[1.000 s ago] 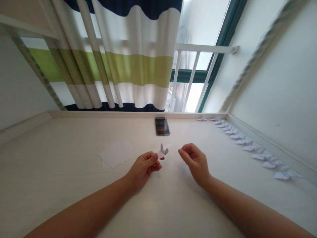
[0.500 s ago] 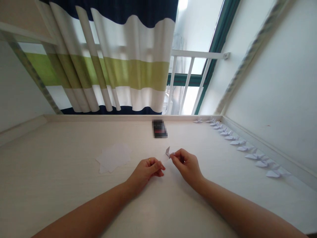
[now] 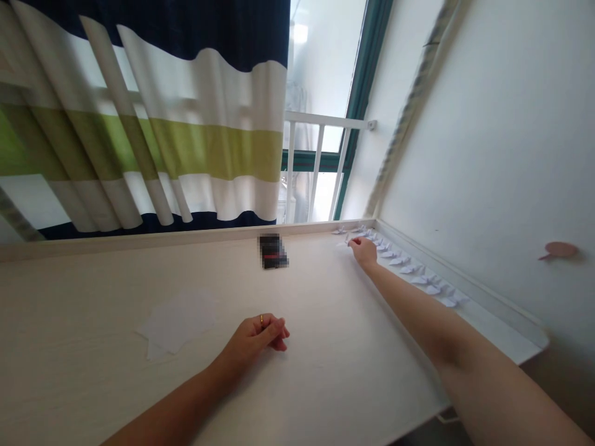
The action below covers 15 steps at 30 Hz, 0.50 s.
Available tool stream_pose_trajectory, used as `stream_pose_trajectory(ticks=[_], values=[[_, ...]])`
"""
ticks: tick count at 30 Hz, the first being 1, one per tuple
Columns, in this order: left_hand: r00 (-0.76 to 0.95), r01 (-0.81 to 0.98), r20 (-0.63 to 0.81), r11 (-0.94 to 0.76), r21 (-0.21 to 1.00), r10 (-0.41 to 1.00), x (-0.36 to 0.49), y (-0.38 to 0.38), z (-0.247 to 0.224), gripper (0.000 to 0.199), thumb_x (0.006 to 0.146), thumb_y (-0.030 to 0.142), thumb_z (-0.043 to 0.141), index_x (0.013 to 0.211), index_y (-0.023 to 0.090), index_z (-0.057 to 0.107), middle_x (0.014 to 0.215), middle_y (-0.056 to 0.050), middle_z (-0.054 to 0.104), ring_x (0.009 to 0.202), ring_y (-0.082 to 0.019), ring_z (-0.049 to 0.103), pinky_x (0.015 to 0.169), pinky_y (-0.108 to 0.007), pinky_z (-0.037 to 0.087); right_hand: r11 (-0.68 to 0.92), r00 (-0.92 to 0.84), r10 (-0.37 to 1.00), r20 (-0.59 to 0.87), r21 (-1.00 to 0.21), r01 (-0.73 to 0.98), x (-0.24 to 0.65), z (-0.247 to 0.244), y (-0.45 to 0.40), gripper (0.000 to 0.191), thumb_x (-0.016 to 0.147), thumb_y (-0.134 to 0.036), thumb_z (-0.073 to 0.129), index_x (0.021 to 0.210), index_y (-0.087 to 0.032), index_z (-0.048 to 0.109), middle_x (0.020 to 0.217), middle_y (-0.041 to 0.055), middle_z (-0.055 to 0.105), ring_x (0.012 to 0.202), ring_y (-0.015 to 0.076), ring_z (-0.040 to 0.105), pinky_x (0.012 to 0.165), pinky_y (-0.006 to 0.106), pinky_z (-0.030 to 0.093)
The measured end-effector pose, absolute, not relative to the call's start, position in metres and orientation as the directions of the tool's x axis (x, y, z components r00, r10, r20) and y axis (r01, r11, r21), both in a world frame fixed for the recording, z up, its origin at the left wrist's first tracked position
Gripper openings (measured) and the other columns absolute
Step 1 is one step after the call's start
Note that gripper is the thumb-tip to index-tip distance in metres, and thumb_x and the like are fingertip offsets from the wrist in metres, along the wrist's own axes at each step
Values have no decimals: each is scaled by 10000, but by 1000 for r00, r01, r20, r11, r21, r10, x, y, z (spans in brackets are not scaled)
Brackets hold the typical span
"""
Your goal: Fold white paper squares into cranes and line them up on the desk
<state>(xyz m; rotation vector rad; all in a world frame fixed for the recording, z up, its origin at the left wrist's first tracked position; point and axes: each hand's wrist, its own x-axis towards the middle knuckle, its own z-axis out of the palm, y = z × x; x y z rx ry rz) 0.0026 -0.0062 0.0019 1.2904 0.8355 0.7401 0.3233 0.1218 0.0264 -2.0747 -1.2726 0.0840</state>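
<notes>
My right hand (image 3: 363,251) reaches to the far right of the pale table (image 3: 316,310), its fingertips pinched on a small white folded paper crane (image 3: 344,243). Beside it, several white paper cranes (image 3: 406,269) stand in a row along the right edge. My left hand (image 3: 264,333), with a gold ring, rests at the middle of the table, its fingers curled together with nothing visible in them. Left of it lies a loose pile of white paper sheets (image 3: 179,322).
A dark, blurred object (image 3: 273,251) lies near the table's back edge. A raised rim (image 3: 218,232) runs along the back. Behind it are a striped curtain (image 3: 223,142) and a white railing (image 3: 318,148). A pink round thing (image 3: 560,249) is on the right wall.
My right hand has moved from the middle to the far right with the folded paper. My left hand stays curled near the middle. The view has turned to the right.
</notes>
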Motion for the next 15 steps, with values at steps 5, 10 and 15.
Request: stream_pose_trajectory(ticks=[5, 10, 15], values=[[506, 55, -132, 120, 991, 852, 5, -8, 4, 279, 716, 389, 552, 659, 123, 613, 578, -17, 597, 570, -116, 529, 612, -234, 377, -356, 550, 785, 286, -518, 778, 348, 26, 150, 266, 848, -278, 450, 1076, -151, 500, 1085, 68, 524, 918, 172, 540, 771, 366, 458], [511, 78, -160, 140, 987, 844, 5, -7, 2, 244, 694, 366, 576, 645, 128, 598, 572, -7, 591, 559, -115, 536, 591, -232, 377, -384, 552, 786, 278, -480, 789, 351, 11, 175, 261, 843, -285, 456, 1064, -158, 510, 1093, 78, 522, 913, 168, 538, 774, 358, 459], [566, 120, -160, 111, 986, 809, 3, -3, -5, 232, 722, 356, 546, 683, 131, 587, 602, -4, 600, 588, -112, 538, 616, -233, 381, -439, 575, 777, 256, -434, 787, 356, 4, 192, 281, 840, -285, 464, 1083, -148, 494, 1085, 72, 523, 912, 174, 541, 764, 372, 462]])
